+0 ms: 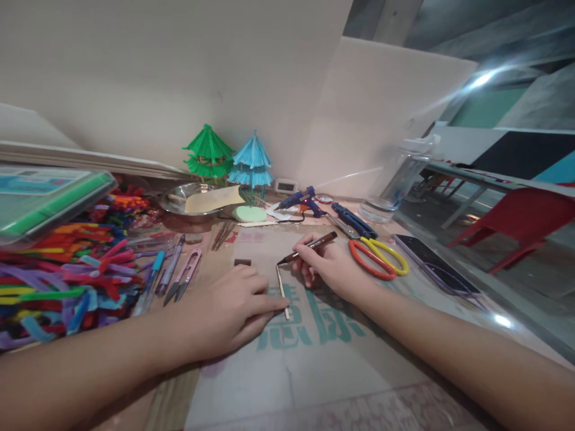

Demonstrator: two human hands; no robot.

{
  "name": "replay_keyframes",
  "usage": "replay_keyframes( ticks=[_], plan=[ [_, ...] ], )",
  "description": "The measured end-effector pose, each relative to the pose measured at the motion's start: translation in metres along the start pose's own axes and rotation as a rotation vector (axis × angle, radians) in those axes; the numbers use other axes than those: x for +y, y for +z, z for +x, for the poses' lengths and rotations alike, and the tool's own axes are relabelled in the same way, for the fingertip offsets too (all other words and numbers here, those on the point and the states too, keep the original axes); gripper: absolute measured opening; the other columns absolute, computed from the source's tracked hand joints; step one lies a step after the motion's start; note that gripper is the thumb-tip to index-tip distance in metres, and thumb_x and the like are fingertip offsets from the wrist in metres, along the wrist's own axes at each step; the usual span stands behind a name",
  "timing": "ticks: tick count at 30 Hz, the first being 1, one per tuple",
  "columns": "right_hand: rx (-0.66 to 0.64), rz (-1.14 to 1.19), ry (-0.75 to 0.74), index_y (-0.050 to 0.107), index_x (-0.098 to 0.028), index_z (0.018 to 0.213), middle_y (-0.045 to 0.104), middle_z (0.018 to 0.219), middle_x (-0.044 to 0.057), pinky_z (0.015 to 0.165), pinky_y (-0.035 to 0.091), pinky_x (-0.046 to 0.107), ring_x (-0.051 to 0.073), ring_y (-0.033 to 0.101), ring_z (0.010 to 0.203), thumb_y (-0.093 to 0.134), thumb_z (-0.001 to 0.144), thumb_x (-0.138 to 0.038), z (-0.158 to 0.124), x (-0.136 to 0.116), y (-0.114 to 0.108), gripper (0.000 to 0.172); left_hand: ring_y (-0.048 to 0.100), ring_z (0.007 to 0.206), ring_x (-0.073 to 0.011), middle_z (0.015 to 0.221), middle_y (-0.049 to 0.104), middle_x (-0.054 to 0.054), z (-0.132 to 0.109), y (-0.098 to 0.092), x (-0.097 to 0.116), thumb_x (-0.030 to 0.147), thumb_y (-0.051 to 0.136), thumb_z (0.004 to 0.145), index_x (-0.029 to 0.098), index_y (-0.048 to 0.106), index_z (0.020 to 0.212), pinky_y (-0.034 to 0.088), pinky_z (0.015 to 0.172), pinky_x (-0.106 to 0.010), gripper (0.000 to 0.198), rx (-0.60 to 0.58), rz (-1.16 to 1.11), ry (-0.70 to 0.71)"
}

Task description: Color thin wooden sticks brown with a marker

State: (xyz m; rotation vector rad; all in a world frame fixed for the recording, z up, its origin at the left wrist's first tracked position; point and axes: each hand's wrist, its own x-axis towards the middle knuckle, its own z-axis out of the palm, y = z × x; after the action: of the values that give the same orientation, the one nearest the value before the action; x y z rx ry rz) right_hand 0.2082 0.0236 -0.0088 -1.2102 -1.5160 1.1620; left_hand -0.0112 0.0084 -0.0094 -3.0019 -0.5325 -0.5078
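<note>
My right hand (321, 260) is closed around a dark brown marker (326, 239). The marker's tip touches the upper end of a thin pale wooden stick (281, 284), which lies on the sheet with printed green characters (242, 383). My left hand (242, 299) rests on the same sheet, its index fingertip pressing the stick near the lower end, the other fingers curled. Just beyond my left knuckles lies the dark marker cap (242, 262).
Colourful pipe cleaners (67, 287), snips (184, 275) and pens lie left. Behind are a metal bowl (168, 200), green (208, 149) and blue (252, 161) umbrella-like models and a glue gun (303, 200). Right are scissors (372, 260), a phone (431, 263) and a clear jug (395, 179).
</note>
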Motion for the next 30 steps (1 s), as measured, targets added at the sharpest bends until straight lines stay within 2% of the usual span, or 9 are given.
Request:
replay_keyframes(
  ticks=[11,22,30],
  plan=[
    [-0.022,-0.042,0.018,0.047,-0.019,0.074,0.058,0.052,-0.005,0.035,0.033,0.017,0.007,0.047,0.033,0.057,0.080,-0.036,-0.0023,-0.0046,-0.0002,0.020,0.049,0.075,-0.0195,0.079,0.055,-0.005,0.0008,-0.0009,0.0003,0.023,0.039,0.097,0.024,0.065,0.115,0.038,0.067,-0.031,0.031,-0.008,0.015,-0.001],
    [0.008,-0.032,-0.031,0.048,-0.019,0.082,0.059,0.057,-0.005,0.034,0.034,0.018,0.007,0.046,0.034,0.057,0.082,-0.046,0.0002,0.0007,0.0000,0.028,0.048,0.076,-0.0200,0.080,0.055,-0.005,0.0003,-0.0005,0.0006,0.023,0.039,0.098,0.024,0.065,0.116,0.038,0.068,-0.031,0.031,-0.007,0.005,-0.005],
    [0.006,-0.036,-0.012,0.047,-0.019,0.079,0.059,0.055,-0.005,0.036,0.034,0.018,0.007,0.047,0.035,0.056,0.081,-0.041,-0.0015,-0.0032,0.0002,0.023,0.048,0.076,-0.0199,0.079,0.054,-0.005,0.0007,-0.0006,0.0008,0.022,0.040,0.097,0.024,0.065,0.115,0.037,0.068,-0.031,0.030,-0.008,0.015,0.002]
  ],
)
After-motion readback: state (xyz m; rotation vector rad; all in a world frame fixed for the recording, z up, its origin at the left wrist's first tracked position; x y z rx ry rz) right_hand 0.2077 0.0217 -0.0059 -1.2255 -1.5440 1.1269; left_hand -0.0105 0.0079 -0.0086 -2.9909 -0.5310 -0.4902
